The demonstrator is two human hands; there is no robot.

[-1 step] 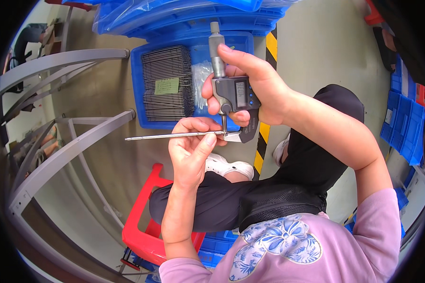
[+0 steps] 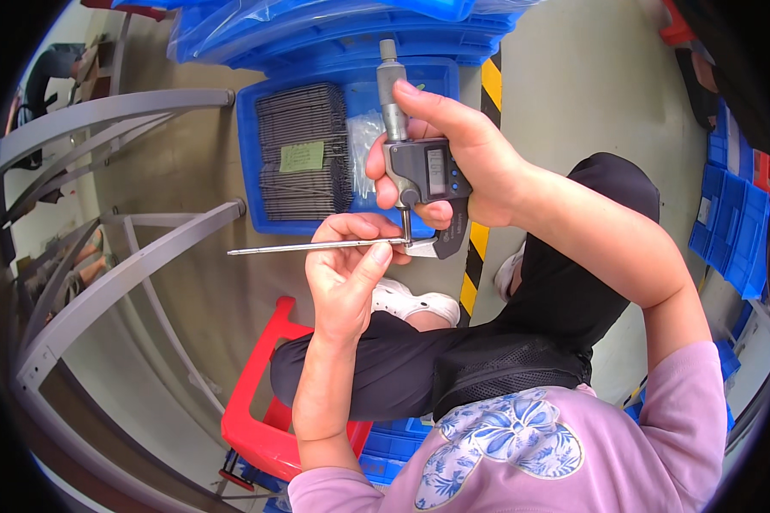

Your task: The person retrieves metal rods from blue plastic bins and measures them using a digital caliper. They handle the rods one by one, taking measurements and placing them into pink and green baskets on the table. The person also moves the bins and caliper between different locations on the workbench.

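My right hand (image 2: 479, 158) grips a digital micrometer (image 2: 419, 167) upright, thumb on its grey thimble and fingers around the frame; a small display faces me. My left hand (image 2: 342, 269) pinches a thin metal rod (image 2: 274, 250) between thumb and fingers. The rod lies almost level, with its free end pointing left. Its right end sits at the micrometer's jaws, beneath the spindle; whether both measuring faces touch it is too small to tell. Beyond the hands, a blue tray (image 2: 248, 171) holds many dark thin rods (image 2: 304, 111) in a stack, with a greenish paper label (image 2: 302, 156) on top.
Clear plastic bags (image 2: 365, 150) lie in the tray's right part. Blue crates (image 2: 342, 43) stand behind it. Grey metal frame legs (image 2: 128, 274) reach in from the left. A red stool (image 2: 252, 410) is by my left leg. Yellow-black floor tape (image 2: 479, 248) runs alongside; more blue crates (image 2: 727, 222) stand right.
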